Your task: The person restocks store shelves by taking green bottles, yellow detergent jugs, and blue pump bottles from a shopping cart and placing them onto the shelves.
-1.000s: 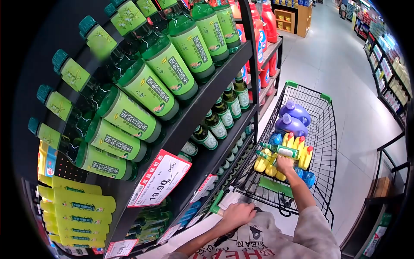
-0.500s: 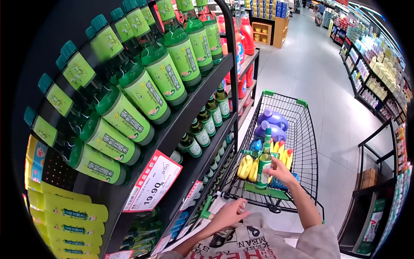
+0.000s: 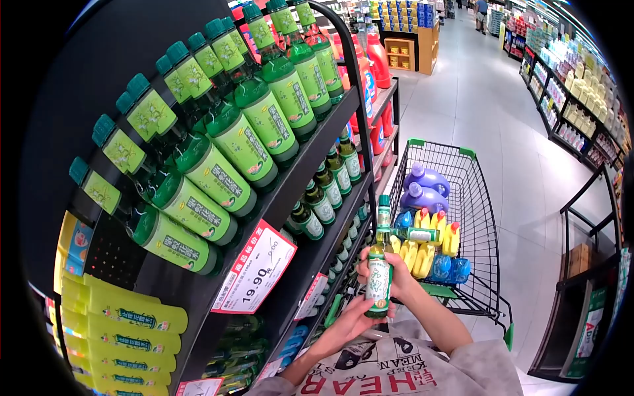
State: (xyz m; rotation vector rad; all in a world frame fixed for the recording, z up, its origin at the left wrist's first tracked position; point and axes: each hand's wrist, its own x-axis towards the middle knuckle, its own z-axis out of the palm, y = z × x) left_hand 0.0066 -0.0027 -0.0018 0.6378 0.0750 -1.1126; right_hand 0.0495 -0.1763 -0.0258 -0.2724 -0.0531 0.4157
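A green glass bottle with a green cap and a white-and-green label stands nearly upright in front of my chest, its label towards me. My right hand is wrapped round its body from behind and the right side. Low on the bottle, my left hand has its fingers at the base, partly hidden by it. Just beyond is the shopping cart, holding two purple jugs, several yellow bottles, blue bottles and another green bottle lying on its side.
At my left, a black shelf carries rows of large green bottles, smaller bottles below and a price card. Yellow-green packs stand lower left. A black rack is on the right; a person stands far down the aisle.
The bottle has moved from over the cart towards me and to the left in my right hand. My left hand has come up to its base. The view has shifted slightly.
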